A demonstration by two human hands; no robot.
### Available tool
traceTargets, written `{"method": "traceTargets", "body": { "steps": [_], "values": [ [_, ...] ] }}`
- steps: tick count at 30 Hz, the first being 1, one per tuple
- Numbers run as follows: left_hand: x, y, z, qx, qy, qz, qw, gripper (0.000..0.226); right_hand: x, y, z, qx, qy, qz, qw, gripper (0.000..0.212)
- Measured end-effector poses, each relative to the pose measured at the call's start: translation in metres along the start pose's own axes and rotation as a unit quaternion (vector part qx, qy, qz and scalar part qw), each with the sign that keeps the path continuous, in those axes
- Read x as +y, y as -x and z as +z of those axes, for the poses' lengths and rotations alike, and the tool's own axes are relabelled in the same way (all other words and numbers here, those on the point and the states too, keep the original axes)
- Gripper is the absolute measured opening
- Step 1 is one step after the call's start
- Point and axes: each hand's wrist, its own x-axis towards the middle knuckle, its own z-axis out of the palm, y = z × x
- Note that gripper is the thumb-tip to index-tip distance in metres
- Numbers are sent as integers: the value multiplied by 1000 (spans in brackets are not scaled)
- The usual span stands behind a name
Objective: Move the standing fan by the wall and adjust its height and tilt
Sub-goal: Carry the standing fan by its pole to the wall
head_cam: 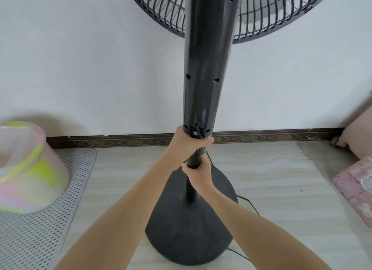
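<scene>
My both arms bare, stretched forward and down, converging at centre. My left hand (188, 144) higher, fingers wrapped round fan pole (196, 159) just under wide upper column, knuckles to right. My right hand (198, 174) directly below it, closed round same pole, thumb on left side. My two hands near touching, stacked. Forearms straight, wrists slightly bent inward.

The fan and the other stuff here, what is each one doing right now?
Fan: upright, base flat on the floor.
Left hand: closed around the pole, just under the column.
Right hand: closed on the pole's collar, lower down.
Cord: loose on the floor.
Colourful stool: standing on the mat.
</scene>
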Motion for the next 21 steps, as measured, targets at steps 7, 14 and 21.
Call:
{"method": "traceTargets", "body": {
  "steps": [7,14,21],
  "values": [
    [-4,-18,-11,9,5,45,999,16,9,-23,8,-24,27,-36,999,35],
    [-42,-18,15,128,42,79,988,22,44,-30,-17,-107,196,-83,971,47],
    [-115,-8,42,172,-34,14,984,34,135,-16,-123,-109,541,-21,834,37]
  ]
}}
